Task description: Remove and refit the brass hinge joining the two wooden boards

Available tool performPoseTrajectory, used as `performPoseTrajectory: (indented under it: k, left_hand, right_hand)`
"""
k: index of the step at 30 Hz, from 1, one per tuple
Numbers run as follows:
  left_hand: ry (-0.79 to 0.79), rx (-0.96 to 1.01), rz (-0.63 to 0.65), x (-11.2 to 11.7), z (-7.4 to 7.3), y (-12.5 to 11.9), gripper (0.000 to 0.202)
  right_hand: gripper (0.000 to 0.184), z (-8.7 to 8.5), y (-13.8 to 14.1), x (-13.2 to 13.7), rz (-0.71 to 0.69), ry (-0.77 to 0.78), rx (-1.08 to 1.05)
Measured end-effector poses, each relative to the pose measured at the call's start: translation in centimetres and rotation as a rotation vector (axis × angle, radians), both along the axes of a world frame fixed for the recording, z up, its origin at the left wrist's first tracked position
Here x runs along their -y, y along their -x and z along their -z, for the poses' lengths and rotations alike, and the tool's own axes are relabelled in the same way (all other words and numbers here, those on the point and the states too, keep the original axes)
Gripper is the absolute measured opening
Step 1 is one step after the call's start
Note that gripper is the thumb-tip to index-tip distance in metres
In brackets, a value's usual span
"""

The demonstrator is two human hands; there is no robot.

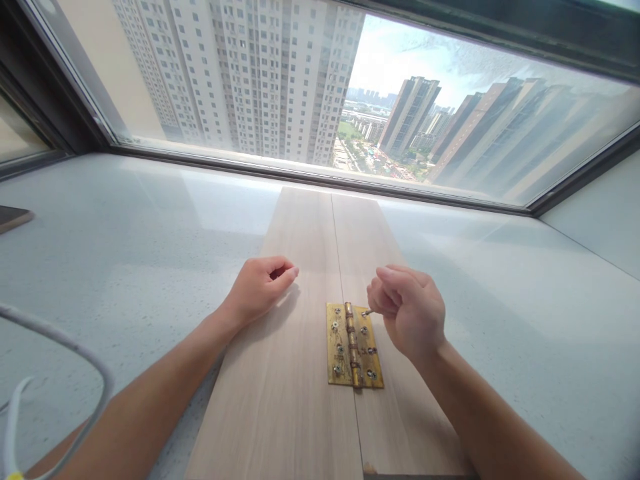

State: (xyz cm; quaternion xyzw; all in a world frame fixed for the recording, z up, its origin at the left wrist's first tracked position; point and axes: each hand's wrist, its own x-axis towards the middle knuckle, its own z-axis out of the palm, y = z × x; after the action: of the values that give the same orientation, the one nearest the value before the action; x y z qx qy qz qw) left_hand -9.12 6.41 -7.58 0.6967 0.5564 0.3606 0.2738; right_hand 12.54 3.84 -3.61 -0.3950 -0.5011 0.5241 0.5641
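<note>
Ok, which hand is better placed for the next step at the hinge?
Probably the right hand: beside the brass-coloured butt hinge, it grips a thin metal shaft reaching the hinge. The left hand is curled over the left board, apart from the hinge.

head view | the camera is looking from the person's head, above and between the two forearms (170, 380) | it is facing forward and down, across the boards (285, 400) toward the window (320, 179) | it is sitting near and wide, taking in the left hand (263, 290), the right hand (413, 310) and the sill (500, 333) on both sides
</note>
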Motion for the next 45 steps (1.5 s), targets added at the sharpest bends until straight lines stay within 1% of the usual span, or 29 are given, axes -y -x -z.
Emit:
performPoseTrajectory:
  k: [1, 2, 3, 4, 7, 9, 11, 12, 16, 17, 18, 19, 20, 23, 24, 25, 26, 28, 30, 32, 33, 34, 35, 36, 39, 41, 43, 44, 45]
  left_hand:
    - [0.004, 0.003, 0.001, 0.0, 0.0, 0.0, 0.028]
    - [0.007, 0.004, 0.002, 0.0, 0.0, 0.0, 0.028]
    - [0.009, 0.003, 0.003, 0.1, 0.0, 0.0, 0.028]
    - [0.009, 0.002, 0.004, 0.1, 0.0, 0.0, 0.028]
    - [0.001, 0.003, 0.003, 0.1, 0.1, 0.0, 0.029]
    - [-0.004, 0.005, 0.002, 0.0, 0.2, 0.0, 0.029]
    - [-0.007, 0.002, 0.002, 0.0, 0.2, 0.0, 0.028]
    - [-0.009, 0.0, 0.003, 0.0, 0.2, 0.0, 0.028]
    - [-0.017, 0.005, 0.006, 0.1, 0.2, 0.0, 0.028]
    - [-0.02, 0.01, 0.005, 0.1, 0.2, 0.0, 0.028]
    - [-0.02, 0.012, 0.004, 0.1, 0.1, 0.0, 0.028]
    - [-0.02, 0.011, 0.003, 0.1, 0.1, 0.0, 0.028]
    - [-0.019, 0.008, 0.003, 0.1, 0.1, -0.1, 0.028]
    - [-0.014, -0.004, 0.004, 0.1, -0.1, -0.1, 0.028]
    - [-0.011, -0.004, 0.003, 0.1, -0.1, -0.1, 0.028]
    - [-0.007, -0.002, 0.002, 0.1, -0.1, -0.1, 0.027]
    - [-0.004, -0.001, 0.0, 0.1, -0.1, -0.1, 0.027]
    - [-0.004, 0.0, 0.002, 0.0, -0.1, -0.1, 0.026]
    - [-0.01, 0.001, 0.006, 0.0, 0.0, -0.1, 0.026]
    - [-0.017, 0.006, 0.009, 0.0, 0.1, 0.0, 0.027]
    - [-0.018, 0.007, 0.009, 0.0, 0.1, 0.0, 0.027]
    - [-0.02, 0.005, 0.008, 0.0, 0.1, 0.0, 0.027]
    - [-0.019, 0.002, 0.007, 0.0, 0.1, -0.1, 0.027]
    - [-0.017, -0.001, 0.006, 0.0, 0.0, -0.1, 0.027]
    - [-0.007, 0.0, 0.0, -0.1, 0.0, -0.1, 0.026]
    - [0.002, 0.006, -0.003, -0.1, 0.0, -0.1, 0.025]
    - [0.008, 0.006, -0.002, -0.1, 0.0, -0.1, 0.025]
    - [0.009, 0.005, 0.0, -0.1, 0.0, -0.1, 0.025]
    - [0.009, 0.003, 0.002, -0.1, 0.0, -0.1, 0.025]
  right_hand:
    - [0.044, -0.1, -0.2, -0.3, -0.046, 0.027, -0.021]
    - [0.044, -0.1, -0.4, -0.5, -0.051, 0.036, -0.039]
    - [0.043, 0.0, -0.6, -0.7, -0.016, 0.021, -0.042]
    - [0.043, 0.2, -0.7, -0.8, 0.06, -0.017, -0.029]
    - [0.044, 1.3, -0.7, -0.4, 0.379, -0.216, 0.074]
    - [0.043, 1.8, -0.4, 0.2, 0.494, -0.298, 0.128]
    - [0.042, 1.9, -0.1, 0.6, 0.47, -0.292, 0.123]
    - [0.043, 1.7, 0.0, 0.7, 0.4, -0.256, 0.104]
    - [0.047, 0.3, -0.5, 0.1, -0.038, -0.04, 0.009]
    - [0.045, 0.1, -0.7, -0.2, -0.1, -0.001, -0.021]
    - [0.044, 0.0, -0.9, -0.5, -0.125, 0.023, -0.048]
    - [0.044, 0.0, -1.0, -0.6, -0.1, 0.021, -0.074]
    - [0.045, 0.1, -1.1, -0.7, -0.029, -0.006, -0.088]
    - [0.049, 0.8, -0.8, -0.4, 0.302, -0.146, -0.061]
    - [0.049, 1.1, -0.7, -0.2, 0.381, -0.181, -0.037]
    - [0.049, 1.3, -0.5, 0.0, 0.417, -0.196, -0.01]
    - [0.048, 1.4, -0.3, 0.2, 0.406, -0.196, 0.02]
    - [0.05, 1.2, -0.2, 0.4, 0.285, -0.174, 0.069]
    - [0.052, 0.7, -0.4, 0.2, 0.067, -0.117, 0.075]
    - [0.049, 0.1, -0.8, -0.2, -0.143, -0.021, 0.019]
    - [0.045, -0.2, -1.0, -0.4, -0.207, 0.033, -0.018]
    - [0.041, -0.4, -1.1, -0.6, -0.233, 0.073, -0.05]
    - [0.037, -0.4, -1.2, -0.7, -0.211, 0.088, -0.073]
    - [0.035, -0.4, -1.2, -0.7, -0.145, 0.075, -0.085]
    - [0.04, 0.2, -0.6, -0.2, 0.179, -0.052, -0.052]
    - [0.042, 0.6, -0.1, 0.4, 0.336, -0.113, -0.012]
    - [0.044, 0.9, 0.2, 0.8, 0.375, -0.146, -0.011]
    - [0.045, 0.9, 0.2, 0.9, 0.344, -0.152, -0.014]
    - [0.046, 0.8, 0.1, 0.9, 0.273, -0.148, -0.017]
